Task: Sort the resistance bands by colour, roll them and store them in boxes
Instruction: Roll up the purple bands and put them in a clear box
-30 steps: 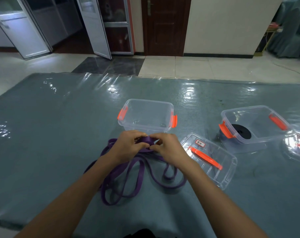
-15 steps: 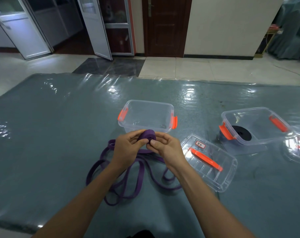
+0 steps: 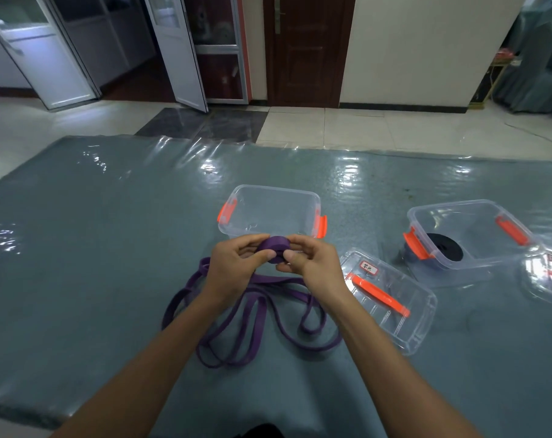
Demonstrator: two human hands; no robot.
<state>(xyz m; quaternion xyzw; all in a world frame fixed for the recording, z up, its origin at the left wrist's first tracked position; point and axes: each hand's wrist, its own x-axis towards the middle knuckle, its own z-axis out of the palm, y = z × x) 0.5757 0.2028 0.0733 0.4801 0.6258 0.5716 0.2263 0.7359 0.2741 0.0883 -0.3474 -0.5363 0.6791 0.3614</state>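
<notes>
Left hand [image 3: 233, 268] and right hand [image 3: 317, 268] pinch the purple band [image 3: 275, 245], apparently half-rolled.

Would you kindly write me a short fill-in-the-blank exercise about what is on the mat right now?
1. The left hand and right hand pinch a roll of band coloured ____.
2. The right-hand box holds a rolled band coloured ____.
3. The box beyond the hands has latches coloured ____.
4. The labelled lid lies on the person's ____ side.
Missing words: purple; black; orange; right.
</notes>
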